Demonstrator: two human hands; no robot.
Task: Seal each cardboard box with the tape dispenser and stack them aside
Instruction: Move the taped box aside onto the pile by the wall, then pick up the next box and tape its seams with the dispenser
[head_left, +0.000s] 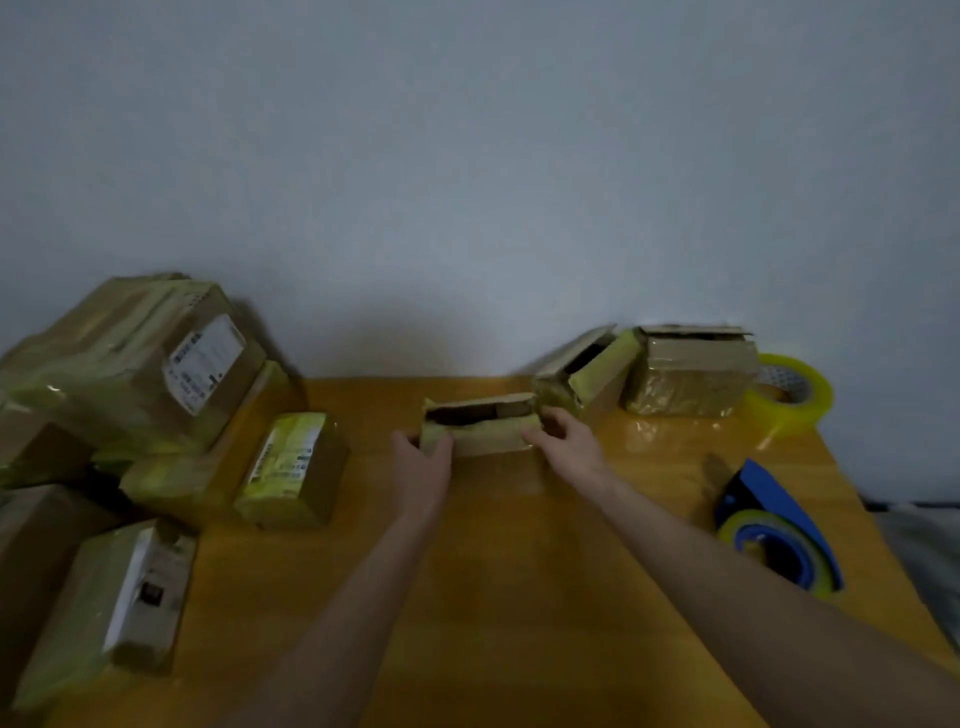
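On the wooden table (519, 571), whose near edge is cut off by the frame, a pile of taped boxes (130, 364) covers the left side. The lowest of them run out of the picture, and their labels are too blurred to read.

At the back right a tilted open box (582, 379) leans against an upright open box (691, 379); their insides are dark.

The blue tape dispenser (774, 530) lies near the right edge, well apart from both hands. A spare tape roll (789, 389) is partly hidden behind the upright box.

In the middle, towards the wall, is the small cardboard box (483, 426), its top open. Whether it rests on the table I cannot tell.

The left hand (423, 457) grips its left end with fingers curled round the corner. The right hand (566, 441) holds the right end, its fingers bent against the side and the fingertips blurred.
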